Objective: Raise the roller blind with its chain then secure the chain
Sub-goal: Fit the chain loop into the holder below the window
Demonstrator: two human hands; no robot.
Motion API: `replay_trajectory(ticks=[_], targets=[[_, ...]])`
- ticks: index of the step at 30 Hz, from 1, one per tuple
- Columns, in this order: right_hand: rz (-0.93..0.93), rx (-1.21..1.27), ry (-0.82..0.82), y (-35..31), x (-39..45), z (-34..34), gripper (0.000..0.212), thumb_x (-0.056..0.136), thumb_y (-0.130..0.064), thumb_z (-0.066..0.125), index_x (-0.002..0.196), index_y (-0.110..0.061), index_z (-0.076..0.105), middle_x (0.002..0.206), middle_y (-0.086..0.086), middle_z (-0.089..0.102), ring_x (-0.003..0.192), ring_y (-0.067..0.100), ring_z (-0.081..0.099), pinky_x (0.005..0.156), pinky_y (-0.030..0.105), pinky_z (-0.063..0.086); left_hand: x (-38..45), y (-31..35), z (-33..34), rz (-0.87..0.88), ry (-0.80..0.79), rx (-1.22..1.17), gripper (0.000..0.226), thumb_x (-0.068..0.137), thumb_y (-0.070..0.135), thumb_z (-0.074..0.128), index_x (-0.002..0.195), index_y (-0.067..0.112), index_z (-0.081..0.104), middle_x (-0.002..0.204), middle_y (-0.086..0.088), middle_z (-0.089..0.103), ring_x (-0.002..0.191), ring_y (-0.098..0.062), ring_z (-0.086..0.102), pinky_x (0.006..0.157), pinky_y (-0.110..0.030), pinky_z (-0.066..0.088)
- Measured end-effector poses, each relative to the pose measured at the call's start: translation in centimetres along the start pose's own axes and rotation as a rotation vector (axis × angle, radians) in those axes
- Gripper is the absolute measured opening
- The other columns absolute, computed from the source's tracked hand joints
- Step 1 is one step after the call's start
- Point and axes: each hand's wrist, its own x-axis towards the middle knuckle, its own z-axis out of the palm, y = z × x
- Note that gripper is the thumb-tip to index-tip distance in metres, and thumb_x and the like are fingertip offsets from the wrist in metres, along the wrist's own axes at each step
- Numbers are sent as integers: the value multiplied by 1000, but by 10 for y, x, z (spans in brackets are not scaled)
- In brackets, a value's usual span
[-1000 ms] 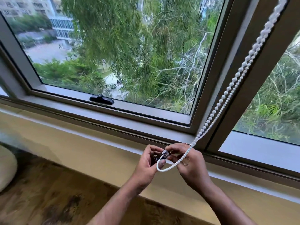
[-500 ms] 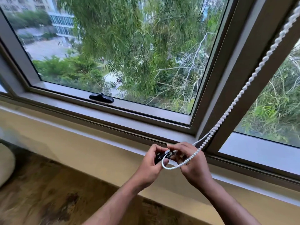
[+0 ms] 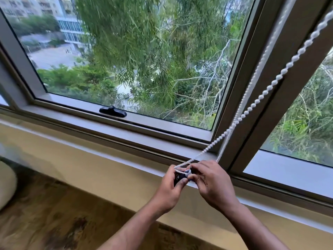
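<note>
A white bead chain (image 3: 266, 88) runs in two strands from the upper right down to my hands at the window sill. The blind itself is out of view above. My left hand (image 3: 171, 189) grips a small black clip (image 3: 179, 177) with a pale end piece. My right hand (image 3: 212, 183) pinches the chain's bottom loop at that clip. The loop lies across the clip's top between my fingers, and whether it sits inside the clip is hidden.
The grey window frame (image 3: 115, 130) and a thick mullion (image 3: 281, 83) stand just behind my hands. A black window handle (image 3: 112, 112) sits on the lower sash. Below the beige sill wall (image 3: 86, 165) lies a patterned floor, with a pale round cushion (image 3: 6, 184) at the left edge.
The hanging loop below my hands has been drawn in and now lies tight across the clip. The two strands have spread apart. Both hands have shifted slightly towards the sill.
</note>
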Motion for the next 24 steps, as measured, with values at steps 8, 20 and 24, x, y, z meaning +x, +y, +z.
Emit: replay_trajectory(ticks=[8, 20, 24], targets=[[-23, 52, 66, 2, -6, 10, 36, 84, -14, 76, 114, -30, 63, 102, -8, 70, 89, 23, 59, 77, 38, 56, 1, 1, 3, 20, 15, 71, 22, 91, 11, 62, 110, 7, 52, 103, -6, 66, 100, -26, 64, 96, -51, 49], [-144, 38, 301, 21, -29, 32, 23, 86, -9, 80, 103, -23, 79, 106, -14, 76, 108, 23, 61, 94, 40, 51, -2, 2, 14, 30, 18, 170, 42, 84, -4, 67, 115, 22, 59, 103, -2, 71, 92, -16, 70, 90, -38, 59], [-97, 135, 430, 20, -44, 39, 13, 92, -17, 77, 103, -24, 76, 106, -18, 73, 104, 17, 62, 94, 29, 48, -2, -2, 19, 38, 38, 212, 44, 77, -4, 73, 113, 21, 64, 100, 1, 75, 93, -14, 72, 90, -37, 59]])
